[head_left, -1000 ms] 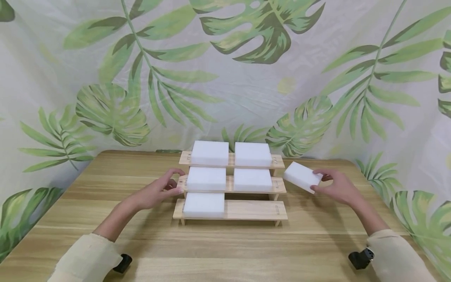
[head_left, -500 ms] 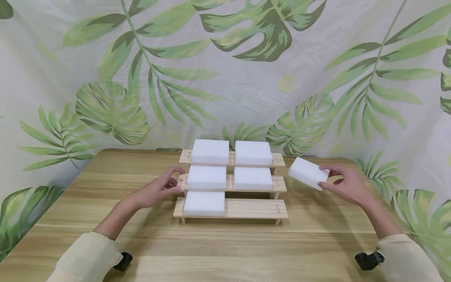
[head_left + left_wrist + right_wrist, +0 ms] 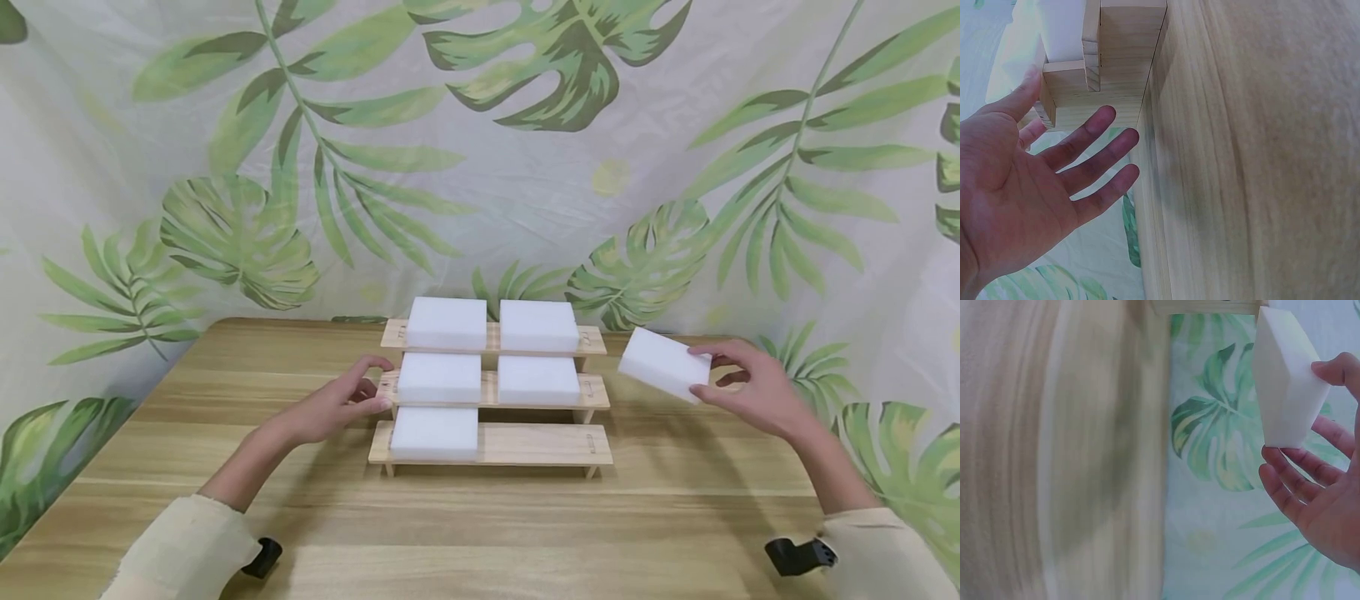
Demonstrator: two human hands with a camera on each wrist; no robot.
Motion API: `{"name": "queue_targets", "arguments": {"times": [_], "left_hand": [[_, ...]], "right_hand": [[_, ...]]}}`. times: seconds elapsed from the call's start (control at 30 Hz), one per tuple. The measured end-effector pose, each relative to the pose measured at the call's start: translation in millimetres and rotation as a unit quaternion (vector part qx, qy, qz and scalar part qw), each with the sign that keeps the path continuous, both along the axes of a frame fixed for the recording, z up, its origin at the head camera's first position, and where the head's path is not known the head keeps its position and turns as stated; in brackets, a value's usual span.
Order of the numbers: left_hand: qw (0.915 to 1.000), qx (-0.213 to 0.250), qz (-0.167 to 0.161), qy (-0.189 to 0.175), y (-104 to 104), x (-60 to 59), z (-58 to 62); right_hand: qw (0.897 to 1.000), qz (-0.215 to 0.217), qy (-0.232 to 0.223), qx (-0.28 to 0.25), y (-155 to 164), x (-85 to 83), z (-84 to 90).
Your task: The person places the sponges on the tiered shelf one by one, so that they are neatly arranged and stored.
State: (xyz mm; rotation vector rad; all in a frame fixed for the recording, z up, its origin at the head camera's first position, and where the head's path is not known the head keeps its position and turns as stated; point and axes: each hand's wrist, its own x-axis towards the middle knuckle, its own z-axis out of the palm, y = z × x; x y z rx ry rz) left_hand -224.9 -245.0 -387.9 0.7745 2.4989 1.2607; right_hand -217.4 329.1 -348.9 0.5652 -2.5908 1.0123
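Observation:
A three-tier wooden stand (image 3: 536,442) bears several white foam blocks: two on the top tier, two on the middle one, and one block (image 3: 435,432) at the left of the bottom tier. My left hand (image 3: 330,408) holds the left end of the middle tier between thumb and index finger; the left wrist view shows its other fingers (image 3: 1100,153) stretched out below. Off to the right of the stand, my right hand (image 3: 753,387) pinches another white foam block (image 3: 663,364) by its right end, thumb in front. This block is tilted and above the table.
The stand sits on a wood-grain table (image 3: 480,542), towards its back edge. Behind it hangs a leaf-print cloth (image 3: 525,208). A black device (image 3: 798,556) is worn at the right sleeve and a similar one (image 3: 262,558) at the left.
My right hand has moved right and slightly up, carrying the foam block farther from the stand. My left hand and the blocks on the stand have stayed put.

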Motion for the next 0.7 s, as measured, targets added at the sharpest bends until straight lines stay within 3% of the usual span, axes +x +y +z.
{"name": "queue_targets", "arguments": {"times": [0.4,0.7], "left_hand": [[1.0000,-0.006,0.007,0.000,0.2,0.0,-0.2],[0.9999,-0.011,0.005,-0.001,-0.9,-0.8,-1.4]], "right_hand": [[0.997,0.078,0.003,-0.022,-10.6,13.7,21.0],[0.985,0.165,0.031,-0.046,-27.1,18.2,27.8]]}}
